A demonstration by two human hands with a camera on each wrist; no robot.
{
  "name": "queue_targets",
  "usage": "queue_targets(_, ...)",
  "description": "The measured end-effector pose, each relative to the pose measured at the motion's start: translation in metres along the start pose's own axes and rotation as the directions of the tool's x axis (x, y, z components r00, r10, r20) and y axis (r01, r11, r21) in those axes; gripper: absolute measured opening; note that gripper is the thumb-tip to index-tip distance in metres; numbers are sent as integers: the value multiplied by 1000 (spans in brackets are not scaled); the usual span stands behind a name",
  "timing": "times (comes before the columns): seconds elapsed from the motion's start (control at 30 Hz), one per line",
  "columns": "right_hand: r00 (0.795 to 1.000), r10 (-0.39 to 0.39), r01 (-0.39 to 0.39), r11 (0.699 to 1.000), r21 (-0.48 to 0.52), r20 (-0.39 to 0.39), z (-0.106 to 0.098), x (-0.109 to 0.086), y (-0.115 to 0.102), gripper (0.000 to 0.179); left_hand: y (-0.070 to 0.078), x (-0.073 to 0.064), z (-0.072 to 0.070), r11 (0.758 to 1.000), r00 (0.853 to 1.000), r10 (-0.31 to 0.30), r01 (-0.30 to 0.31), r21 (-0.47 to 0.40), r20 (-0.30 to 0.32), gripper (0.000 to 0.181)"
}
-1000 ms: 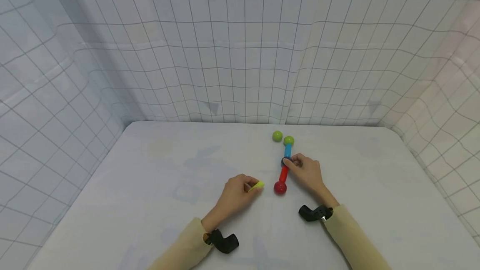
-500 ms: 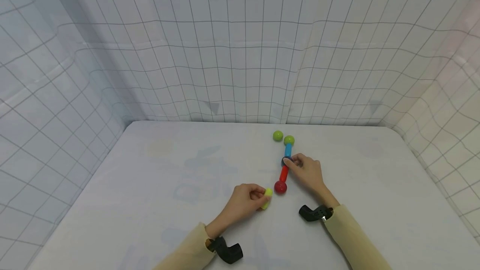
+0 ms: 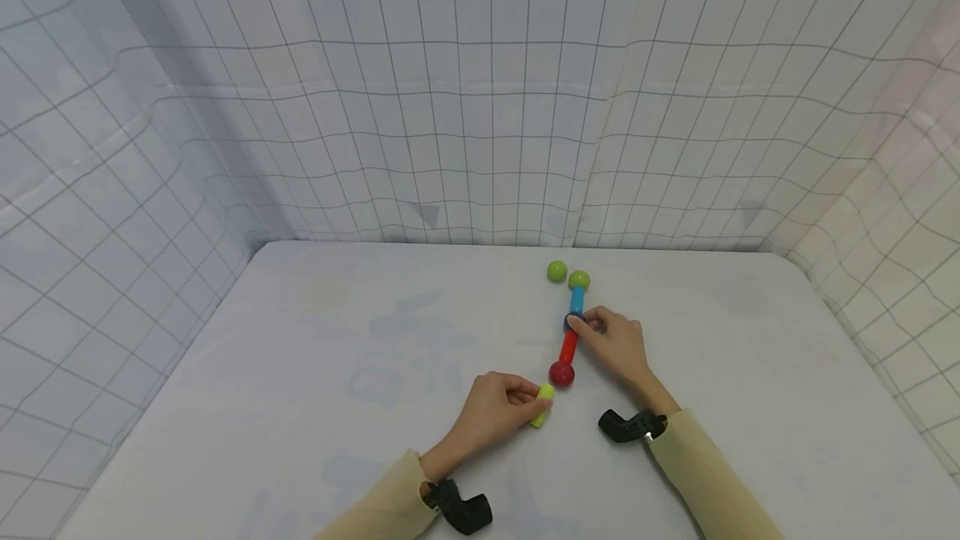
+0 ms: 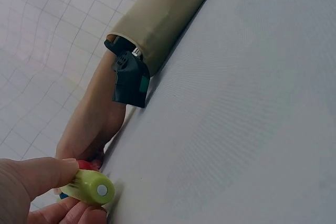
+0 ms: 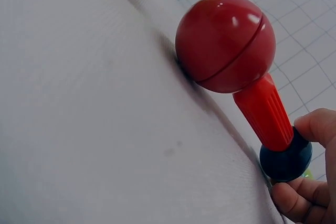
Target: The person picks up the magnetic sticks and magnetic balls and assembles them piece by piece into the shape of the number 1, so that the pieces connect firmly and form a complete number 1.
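Note:
My left hand (image 3: pixel 495 411) pinches a yellow-green rod (image 3: pixel 542 405) between thumb and fingers, just short of a red ball (image 3: pixel 561 374). In the left wrist view the rod (image 4: pixel 92 187) shows a round silvery disc on its end. My right hand (image 3: pixel 615 344) pinches a dark blue ball (image 5: pixel 286 153) that sits midway in a chain on the table. From that ball a red ribbed rod (image 5: pixel 264 113) runs to the red ball (image 5: pixel 226 43), and a light blue rod (image 3: pixel 577 300) runs away to a green ball (image 3: pixel 579 280).
A loose green ball (image 3: pixel 557 271) lies left of the chain's far end. The white table (image 3: pixel 315 407) is bounded by grid-patterned curtains (image 3: pixel 480 107) at the back and both sides. Each wrist wears a black camera mount (image 3: pixel 461 511).
My left hand has moved right and nearer to me with the yellow-green rod, whose direction has turned to run beside the red ball. My right hand and the chain stay in place.

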State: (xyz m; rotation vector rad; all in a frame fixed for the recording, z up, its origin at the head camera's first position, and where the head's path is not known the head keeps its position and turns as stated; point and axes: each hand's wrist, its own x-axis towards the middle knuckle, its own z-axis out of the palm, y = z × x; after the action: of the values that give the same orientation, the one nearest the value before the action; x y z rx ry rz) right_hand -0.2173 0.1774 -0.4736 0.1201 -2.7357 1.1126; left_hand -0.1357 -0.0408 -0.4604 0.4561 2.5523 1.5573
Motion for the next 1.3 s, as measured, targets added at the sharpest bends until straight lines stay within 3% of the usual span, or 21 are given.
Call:
queue_targets(0.37, 1000, 16, -16, 1000, -3, 4, -1, -1, -2, 36, 2, 1, 3, 1000, 1000, -4, 4, 25, -17, 20)
queue_targets(0.9, 1000, 22, -22, 1000, -12, 8, 0, 0, -2, 37, 1, 3, 8, 997, 998, 39, -36, 75, -42, 20)
queue_targets(1.3, 1000, 30, -30, 999, -15, 7, 0, 0, -2, 36, 2, 4, 10, 996, 998, 26, -21, 84, -53, 21)
